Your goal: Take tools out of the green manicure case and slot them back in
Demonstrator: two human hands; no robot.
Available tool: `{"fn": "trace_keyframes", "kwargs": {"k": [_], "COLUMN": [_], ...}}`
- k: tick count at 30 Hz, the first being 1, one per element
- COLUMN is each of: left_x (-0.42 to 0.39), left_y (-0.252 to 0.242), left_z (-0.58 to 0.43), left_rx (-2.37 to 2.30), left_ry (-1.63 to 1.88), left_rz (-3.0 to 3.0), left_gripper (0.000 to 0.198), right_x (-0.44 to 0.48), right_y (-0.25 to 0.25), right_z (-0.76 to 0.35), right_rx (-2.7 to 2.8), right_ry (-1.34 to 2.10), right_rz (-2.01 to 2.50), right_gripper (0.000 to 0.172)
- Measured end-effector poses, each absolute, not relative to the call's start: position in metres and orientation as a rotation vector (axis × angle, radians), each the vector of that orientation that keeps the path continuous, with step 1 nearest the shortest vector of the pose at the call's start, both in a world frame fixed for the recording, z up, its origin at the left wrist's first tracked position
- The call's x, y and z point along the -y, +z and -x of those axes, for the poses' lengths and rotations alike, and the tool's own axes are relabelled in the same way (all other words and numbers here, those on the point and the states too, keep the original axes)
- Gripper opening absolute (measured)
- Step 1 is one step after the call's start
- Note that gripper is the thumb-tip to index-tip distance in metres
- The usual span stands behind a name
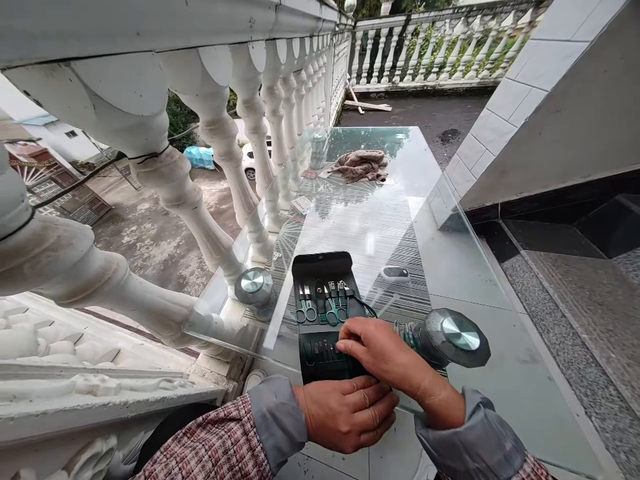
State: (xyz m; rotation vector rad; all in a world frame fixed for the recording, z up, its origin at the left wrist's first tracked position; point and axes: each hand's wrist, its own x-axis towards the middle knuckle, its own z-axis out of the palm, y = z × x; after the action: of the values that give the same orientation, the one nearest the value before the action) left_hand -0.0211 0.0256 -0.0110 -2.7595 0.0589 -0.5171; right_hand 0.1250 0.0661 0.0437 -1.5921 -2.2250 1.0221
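Note:
An open black manicure-kit case [323, 313] lies on a glass table [450, 267] near its front edge. Small scissors and other green-handled tools [325, 303] sit in its upper half, thin tools in the lower half. My left hand [350, 412] rests flat over the case's near edge, fingers together and stretched out. My right hand [383, 353] lies across the lower half, its fingertips bent down onto the thin tools there; whether they pinch one is hidden.
A white stone balustrade [220, 147] runs along the left of the table. Round metal table fittings [455, 335] [254, 285] sit by the case. A crumpled brown cloth [363, 165] lies at the far end. A tiled wall [550, 93] rises on the right.

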Motion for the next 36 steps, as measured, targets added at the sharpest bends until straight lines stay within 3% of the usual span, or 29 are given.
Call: {"fn": "trace_keyframes", "kwargs": {"k": [13, 18, 22, 28, 36], "left_x": [-0.021, -0.021, -0.022, -0.021, -0.02], "left_y": [-0.01, -0.007, -0.005, -0.003, -0.003], "left_z": [0.022, 0.022, 0.023, 0.024, 0.02], "left_rx": [-0.007, 0.013, 0.013, 0.038, 0.042], "left_ry": [-0.506, -0.511, -0.496, -0.486, -0.496], "left_rz": [2.756, 2.754, 2.775, 2.797, 2.784], "left_gripper": [0.031, 0.03, 0.03, 0.031, 0.031], "right_x": [-0.076, -0.089, -0.092, -0.074, -0.066], "right_y": [0.039, 0.04, 0.052, 0.062, 0.03], "right_z": [-0.124, -0.135, -0.169, -0.22, -0.232], "right_rx": [2.136, 1.689, 1.372, 1.454, 1.601], "right_ry": [1.106, 1.256, 1.208, 1.346, 1.342], "right_rz": [1.549, 1.547, 1.497, 1.586, 1.75], "right_gripper": [0.021, 0.019, 0.029, 0.032, 0.024]}}
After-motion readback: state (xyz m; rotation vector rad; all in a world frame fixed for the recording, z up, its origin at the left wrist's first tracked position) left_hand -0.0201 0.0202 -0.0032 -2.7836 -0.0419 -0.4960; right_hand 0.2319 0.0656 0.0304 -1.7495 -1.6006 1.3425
